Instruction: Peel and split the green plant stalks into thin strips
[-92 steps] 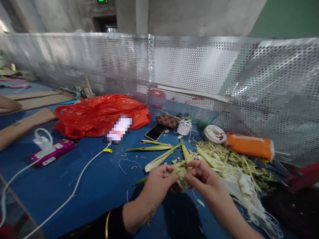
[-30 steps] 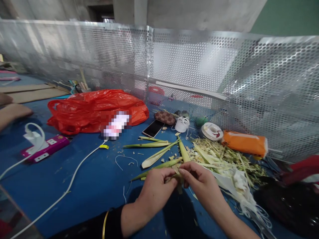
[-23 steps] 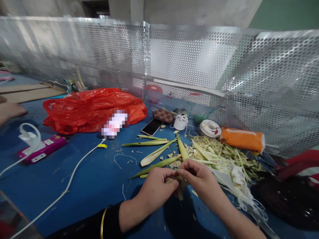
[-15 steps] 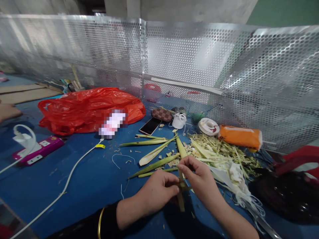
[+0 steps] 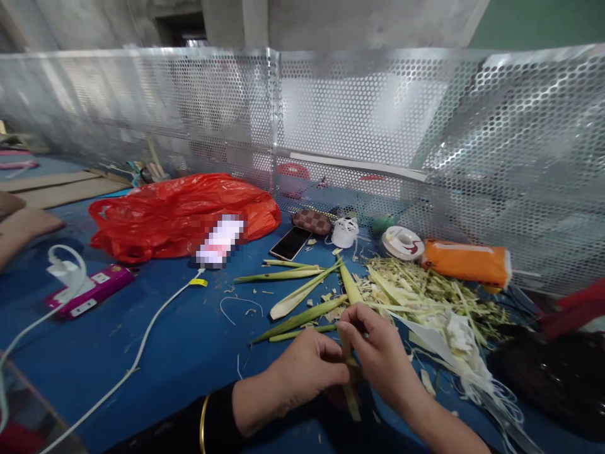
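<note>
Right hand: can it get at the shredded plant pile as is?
Probably yes: the shredded plant pile lies just beyond the right hand, with nothing tall between. That hand seems to pinch a strip, though, which it might have to release.

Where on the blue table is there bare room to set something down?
Mainly left of the left hand: one patch lies between the black sleeve, green leaves and white cable; another between that cable and the purple power strip. Crowded: around the right hand, with shredded leaf pile, spool and orange packet beyond.
</note>
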Tool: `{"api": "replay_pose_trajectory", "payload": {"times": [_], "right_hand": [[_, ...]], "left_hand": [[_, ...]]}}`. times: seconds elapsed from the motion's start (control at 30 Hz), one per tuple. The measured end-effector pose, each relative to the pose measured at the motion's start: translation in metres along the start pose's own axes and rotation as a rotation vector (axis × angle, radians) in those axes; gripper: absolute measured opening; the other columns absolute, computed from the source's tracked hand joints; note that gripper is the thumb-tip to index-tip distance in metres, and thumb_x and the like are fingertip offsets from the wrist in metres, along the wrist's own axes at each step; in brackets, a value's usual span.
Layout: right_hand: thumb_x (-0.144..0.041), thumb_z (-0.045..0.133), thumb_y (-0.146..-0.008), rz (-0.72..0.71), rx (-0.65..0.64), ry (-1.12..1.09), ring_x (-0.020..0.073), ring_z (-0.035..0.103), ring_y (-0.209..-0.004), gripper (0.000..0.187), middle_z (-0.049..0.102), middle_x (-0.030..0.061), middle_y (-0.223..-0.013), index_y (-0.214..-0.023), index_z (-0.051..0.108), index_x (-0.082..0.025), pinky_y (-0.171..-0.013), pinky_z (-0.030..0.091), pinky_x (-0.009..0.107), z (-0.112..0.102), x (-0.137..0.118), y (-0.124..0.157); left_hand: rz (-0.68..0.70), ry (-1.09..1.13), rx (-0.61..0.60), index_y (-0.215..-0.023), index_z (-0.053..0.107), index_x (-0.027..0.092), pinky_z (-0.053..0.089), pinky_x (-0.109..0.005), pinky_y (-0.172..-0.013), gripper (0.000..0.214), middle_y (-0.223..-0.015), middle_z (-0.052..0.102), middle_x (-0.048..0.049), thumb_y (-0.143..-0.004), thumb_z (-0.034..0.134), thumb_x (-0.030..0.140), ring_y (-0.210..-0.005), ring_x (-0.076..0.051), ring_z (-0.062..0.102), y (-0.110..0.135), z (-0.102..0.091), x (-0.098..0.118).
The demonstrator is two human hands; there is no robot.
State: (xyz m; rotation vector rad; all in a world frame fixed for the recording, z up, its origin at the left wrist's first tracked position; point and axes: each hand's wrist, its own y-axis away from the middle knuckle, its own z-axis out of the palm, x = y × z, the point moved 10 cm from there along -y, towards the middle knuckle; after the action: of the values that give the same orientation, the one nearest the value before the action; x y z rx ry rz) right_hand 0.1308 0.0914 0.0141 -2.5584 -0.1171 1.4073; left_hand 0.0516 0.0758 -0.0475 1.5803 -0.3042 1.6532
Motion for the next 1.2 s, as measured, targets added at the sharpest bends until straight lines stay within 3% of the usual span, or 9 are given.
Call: {"api": "replay_pose_trajectory", "payload": {"times": [0.1, 0.27, 0.43, 0.63, 0.8, 0.9, 1.03, 1.1, 1.2], "right_hand": [[-0.031, 0.052, -0.084, 0.036, 0.026, -0.075, 0.0143, 0.048, -0.058, 0.018, 0.051, -0.0027, -0.060, -0.069, 0.053, -0.020, -0.055, 0.037, 0.024, -0.003, 0.007, -0.003], [-0.048, 0.062, -0.077, 0.168, 0.024, -0.364, 0.0176, 0.057, -0.066, 0.030, 0.063, 0.0018, -0.071, -0.084, 0.061, -0.018, -0.062, 0.044, 0.028, -0.009, 0.020, -0.012], [-0.046, 0.066, -0.073, 0.202, -0.044, -0.319, 0.0137, 0.048, -0.053, 0.033, 0.053, -0.0025, -0.053, -0.060, 0.056, -0.018, -0.053, 0.039, 0.025, -0.003, 0.023, -0.011], [-0.038, 0.056, -0.083, 0.113, 0.042, -0.192, 0.0151, 0.049, -0.054, 0.025, 0.053, -0.0023, -0.055, -0.065, 0.054, -0.020, -0.054, 0.040, 0.027, -0.009, 0.025, -0.010], [-0.033, 0.058, -0.082, -0.231, 0.325, 0.181, 0.0244, 0.059, -0.083, 0.014, 0.066, 0.0083, -0.085, -0.085, 0.065, -0.022, -0.076, 0.044, 0.035, -0.040, -0.030, 0.010], [-0.034, 0.056, -0.084, -0.227, 0.133, 0.126, 0.0212, 0.060, -0.069, 0.018, 0.066, 0.0057, -0.072, -0.073, 0.067, -0.024, -0.066, 0.045, 0.031, -0.014, -0.036, 0.017], [-0.049, 0.062, -0.078, 0.141, -0.227, -0.257, 0.0214, 0.062, -0.063, 0.030, 0.070, 0.0058, -0.072, -0.078, 0.072, -0.021, -0.054, 0.048, 0.028, 0.044, 0.003, 0.023], [-0.054, 0.066, -0.073, 0.251, -0.258, -0.409, 0.0200, 0.060, -0.059, 0.036, 0.069, 0.0057, -0.068, -0.073, 0.073, -0.019, -0.052, 0.048, 0.027, 0.059, 0.015, 0.024], [-0.058, 0.071, -0.065, 0.344, -0.181, -0.525, 0.0152, 0.053, -0.050, 0.043, 0.064, 0.0046, -0.055, -0.061, 0.074, -0.016, -0.048, 0.043, 0.025, 0.064, 0.027, 0.023]], "left_hand": [[0.003, 0.004, 0.034, -0.064, 0.067, 0.011, 0.043, -0.021, -0.050, 0.018, -0.058, 0.067, -0.0043, -0.064, 0.065, 0.029, -0.048, -0.012, 0.059, -0.001, -0.004, 0.001], [0.073, 0.145, 0.247, -0.070, 0.067, 0.011, 0.030, -0.016, -0.039, 0.024, -0.067, 0.071, -0.0070, -0.069, 0.065, 0.035, -0.046, -0.008, 0.057, 0.001, -0.031, 0.012], [0.126, 0.149, 0.266, -0.072, 0.068, 0.011, 0.025, -0.016, -0.037, 0.025, -0.070, 0.071, -0.0064, -0.072, 0.065, 0.036, -0.042, -0.005, 0.052, 0.002, -0.036, 0.019], [0.061, 0.168, 0.245, -0.067, 0.063, 0.012, 0.027, -0.016, -0.039, 0.025, -0.057, 0.063, -0.0009, -0.068, 0.070, 0.036, -0.044, -0.008, 0.056, 0.002, -0.031, 0.010], [0.050, 0.353, 0.346, -0.082, 0.065, 0.012, 0.038, -0.018, -0.050, 0.031, -0.068, 0.066, -0.0027, -0.067, 0.072, 0.039, -0.058, -0.011, 0.062, 0.003, -0.043, 0.004], [0.168, 0.466, 0.391, -0.076, 0.064, 0.012, 0.043, -0.019, -0.057, 0.028, -0.067, 0.064, -0.0008, -0.068, 0.073, 0.037, -0.061, -0.010, 0.060, 0.006, -0.048, 0.013], [0.281, 0.554, 0.412, -0.074, 0.061, 0.014, 0.039, -0.018, -0.046, 0.024, -0.063, 0.061, 0.0010, -0.071, 0.071, 0.035, -0.052, -0.009, 0.054, 0.008, -0.048, 0.018], [0.235, 0.543, 0.404, -0.076, 0.060, 0.016, 0.033, -0.018, -0.036, 0.025, -0.058, 0.057, 0.0033, -0.071, 0.070, 0.039, -0.041, -0.008, 0.047, 0.006, -0.044, 0.012], [0.184, 0.503, 0.399, -0.076, 0.060, 0.016, 0.028, -0.017, -0.033, 0.028, -0.054, 0.055, 0.0043, -0.069, 0.072, 0.040, -0.037, -0.006, 0.042, 0.004, -0.040, 0.005]]}}
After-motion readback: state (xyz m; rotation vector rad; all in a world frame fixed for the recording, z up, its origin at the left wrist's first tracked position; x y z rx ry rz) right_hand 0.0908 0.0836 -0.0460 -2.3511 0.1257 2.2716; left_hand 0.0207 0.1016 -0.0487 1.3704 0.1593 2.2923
